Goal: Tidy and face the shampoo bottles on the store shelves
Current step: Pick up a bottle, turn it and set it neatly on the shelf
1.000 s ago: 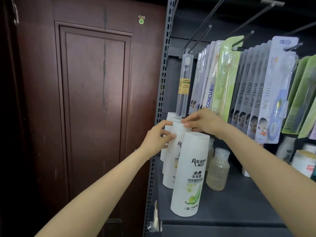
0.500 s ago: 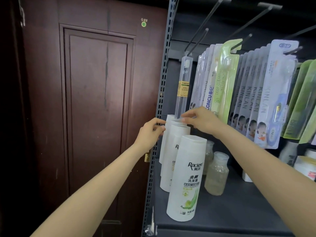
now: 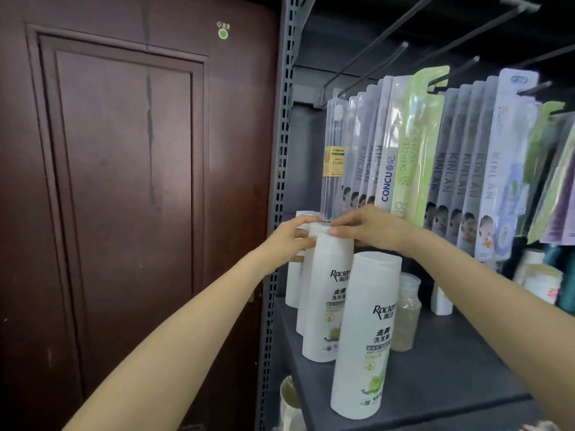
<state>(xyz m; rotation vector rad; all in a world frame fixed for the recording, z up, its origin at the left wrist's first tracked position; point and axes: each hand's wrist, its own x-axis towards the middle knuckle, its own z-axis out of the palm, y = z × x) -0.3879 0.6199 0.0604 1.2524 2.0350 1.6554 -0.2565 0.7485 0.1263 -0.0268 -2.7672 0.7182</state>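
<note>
My left hand (image 3: 291,241) and right hand (image 3: 370,227) both grip the cap of the second shampoo bottle (image 3: 326,293) at the shelf's (image 3: 451,377) left end. The front bottle (image 3: 365,334) already faces out; the rear ones look unsorted.

A single view is given, taken from a wide-angle camera worn on the head. It is aimed forward and slightly down, close in front of the shelf (image 3: 435,368) at arm's reach. The door (image 3: 124,197) is seen at the left, the hanging packs (image 3: 466,157) at the right. Straight lines are bowed toward the edges.
</note>
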